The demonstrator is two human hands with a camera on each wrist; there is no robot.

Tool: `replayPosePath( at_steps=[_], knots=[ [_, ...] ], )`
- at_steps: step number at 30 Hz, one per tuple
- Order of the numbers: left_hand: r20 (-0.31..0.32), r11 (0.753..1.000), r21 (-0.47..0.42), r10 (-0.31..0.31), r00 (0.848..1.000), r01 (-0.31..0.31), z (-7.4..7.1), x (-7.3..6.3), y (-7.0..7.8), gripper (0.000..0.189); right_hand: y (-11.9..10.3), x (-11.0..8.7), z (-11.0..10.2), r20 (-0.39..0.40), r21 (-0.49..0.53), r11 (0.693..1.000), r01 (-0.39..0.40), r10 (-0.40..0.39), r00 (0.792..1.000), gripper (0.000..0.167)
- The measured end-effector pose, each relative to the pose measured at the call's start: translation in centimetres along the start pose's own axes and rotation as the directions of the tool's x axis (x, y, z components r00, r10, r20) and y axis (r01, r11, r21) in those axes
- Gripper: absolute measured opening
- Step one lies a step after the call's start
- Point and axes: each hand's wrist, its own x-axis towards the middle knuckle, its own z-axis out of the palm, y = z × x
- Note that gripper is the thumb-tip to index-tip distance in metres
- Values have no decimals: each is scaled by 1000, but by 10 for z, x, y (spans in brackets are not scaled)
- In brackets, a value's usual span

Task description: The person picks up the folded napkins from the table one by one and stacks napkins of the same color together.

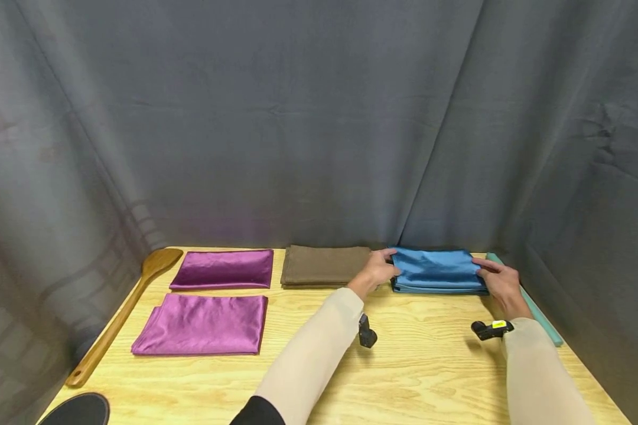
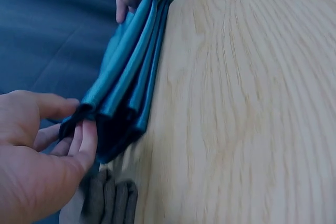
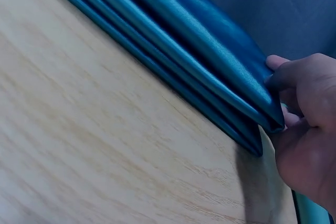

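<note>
A folded blue satin cloth (image 1: 437, 267) lies in a layered stack at the back right of the table. My left hand (image 1: 376, 270) pinches its left end; in the left wrist view the fingertips (image 2: 90, 135) sit at the edge of the upper folds. At the opposite end my right hand (image 1: 502, 287) holds the right edge between thumb and fingers, as the right wrist view shows on the blue folds (image 3: 231, 72). The lower layers rest on the wood. Some fingertips are hidden behind or inside the cloth.
Left of the blue stack lies a folded brown cloth (image 1: 324, 265). Two purple satin cloths (image 1: 223, 268) lie further left, one before the other. A wooden spoon (image 1: 122, 313) runs along the left edge, a green stick (image 1: 542, 319) along the right. Grey curtains (image 1: 319, 118) enclose the table.
</note>
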Motion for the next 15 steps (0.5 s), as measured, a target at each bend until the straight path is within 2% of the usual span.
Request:
replayPosePath(
  at_steps=[3, 7, 15],
  knots=[
    [-16, 1000, 19, 16, 1000, -16, 5, 2, 3, 64, 3, 2, -1, -8, 9, 1000, -21, 21, 1000, 43],
    [-41, 999, 43, -6, 999, 8, 10, 3, 3, 64, 9, 4, 0, -4, 47, 997, -55, 55, 998, 44],
    [-28, 996, 85, -36, 999, 38, 17, 5, 0, 73, 13, 5, 1, 9, 115, 989, -95, 94, 995, 45]
  ],
)
